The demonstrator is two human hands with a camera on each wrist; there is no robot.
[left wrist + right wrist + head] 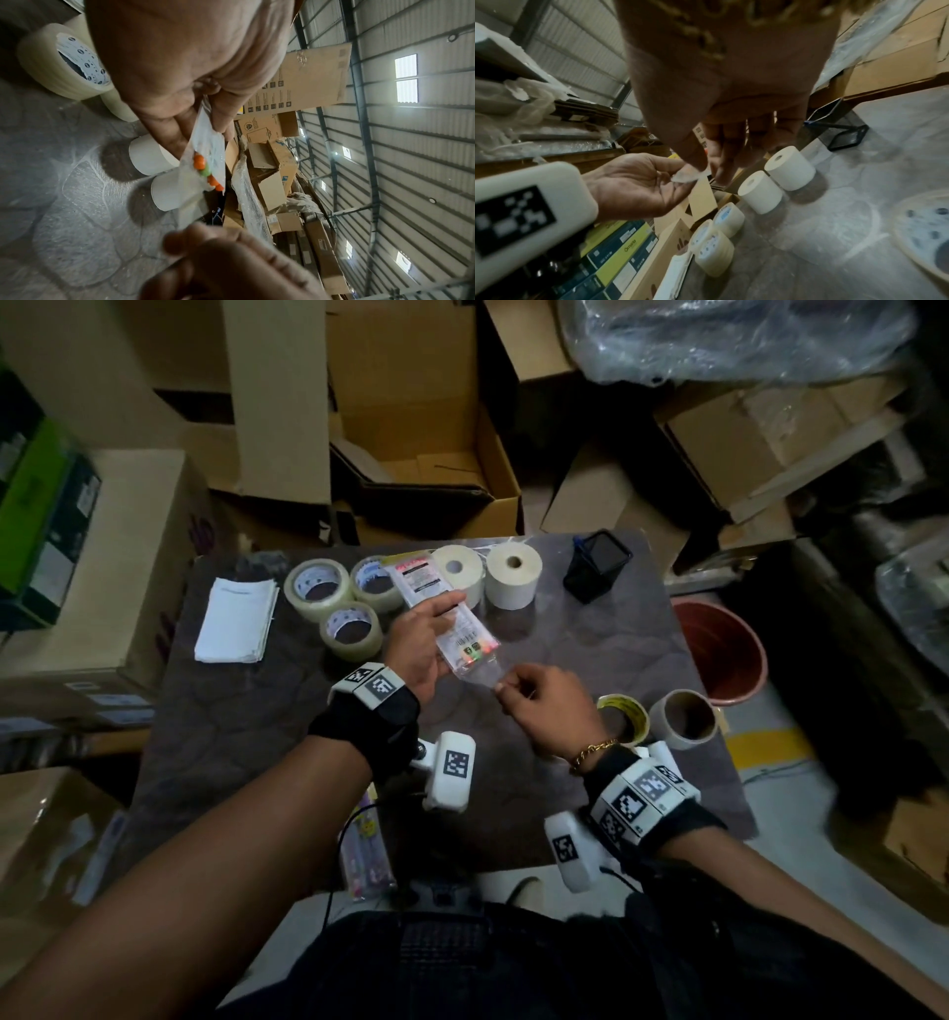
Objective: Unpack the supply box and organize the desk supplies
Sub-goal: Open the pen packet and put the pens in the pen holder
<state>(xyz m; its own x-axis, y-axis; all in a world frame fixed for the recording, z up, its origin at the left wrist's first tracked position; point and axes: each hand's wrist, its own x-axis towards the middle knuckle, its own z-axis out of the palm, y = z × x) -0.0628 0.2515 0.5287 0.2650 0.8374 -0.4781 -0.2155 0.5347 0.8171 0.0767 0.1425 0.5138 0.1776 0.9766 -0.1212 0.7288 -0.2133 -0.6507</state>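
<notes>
Packet: clear plastic packet with a printed card inside and small orange and green pieces near its near end; it is being held above the table, not resting on it.
Long axis: running from far-left to near-right, with the flap end pointing at the right hand.
Left hand grip: left hand is cradling the packet's middle from the left, thumb on top and fingers underneath, partly curled round it.
Right hand grip: right hand is pinching the clear flap at the near-right end between thumb and fingertips; it seems to be only the flap, though the wrist view is blurred there.
Relation that matters: flap is lying just far-left of the right hand's pinch, so the right hand is nearer the opening while the left is bracing the body.
Surroundings: tape rolls are sitting just left of the packet, two white paper rolls just beyond it, a black mesh pen holder far-right.
</notes>
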